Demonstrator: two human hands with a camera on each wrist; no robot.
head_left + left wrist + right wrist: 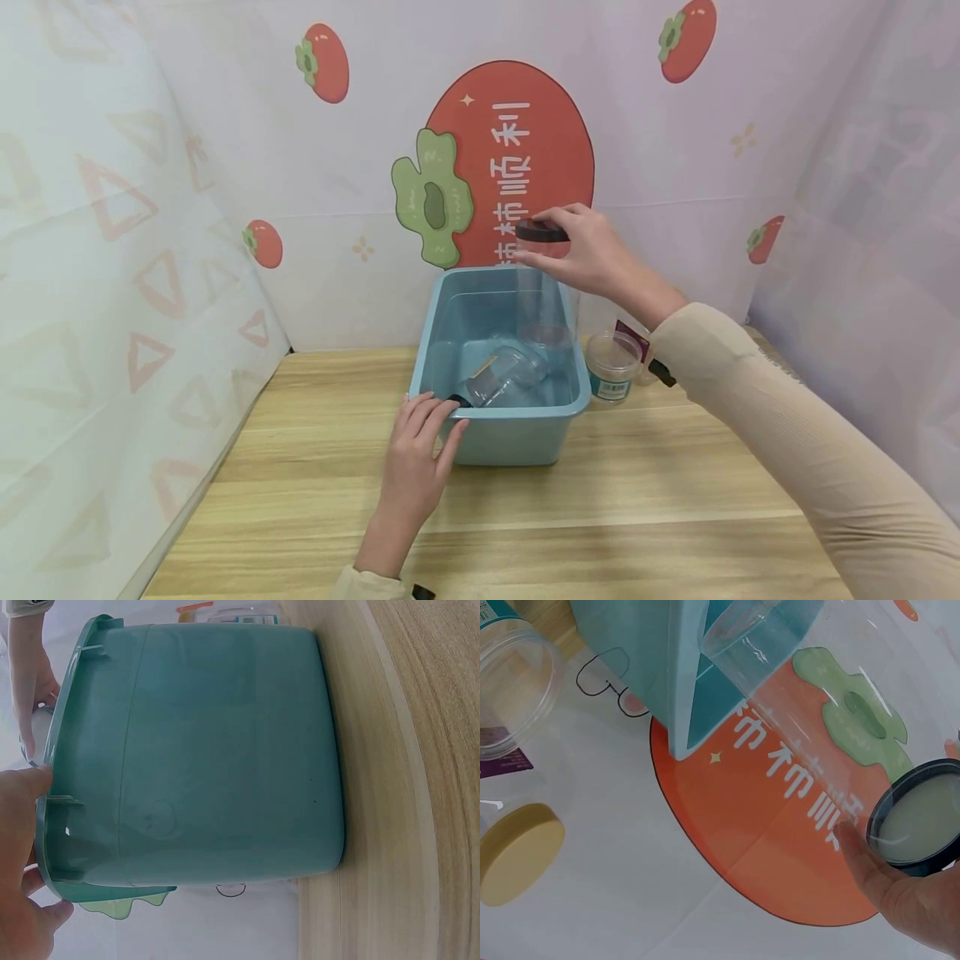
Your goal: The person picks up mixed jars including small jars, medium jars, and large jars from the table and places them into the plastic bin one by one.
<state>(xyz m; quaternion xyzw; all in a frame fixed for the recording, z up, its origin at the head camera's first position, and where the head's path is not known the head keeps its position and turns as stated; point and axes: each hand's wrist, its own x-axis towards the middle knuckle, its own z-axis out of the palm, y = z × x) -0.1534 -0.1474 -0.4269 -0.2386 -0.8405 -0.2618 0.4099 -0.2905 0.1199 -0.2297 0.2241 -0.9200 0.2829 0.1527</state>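
A blue plastic bin [510,442] stands on the wooden table. My left hand [412,467] grips its front left corner, fingers over the rim and thumb outside, as the left wrist view also shows. My right hand [588,258] holds a tall clear plastic jar [542,287] near its top, by the black lid [542,232]. The jar is upright, its lower part overlapping the right side of the bin in the head view. Inside the bin lies another clear jar [501,379] on its side, with a black lid [460,402] close to my left fingers.
Right of the bin stands a clear tub [613,385] with a teal label. Behind it is a container with a dark red label [632,335]. A yellow lid [521,855] shows in the right wrist view. Printed curtains [360,308] enclose the table's back and sides.
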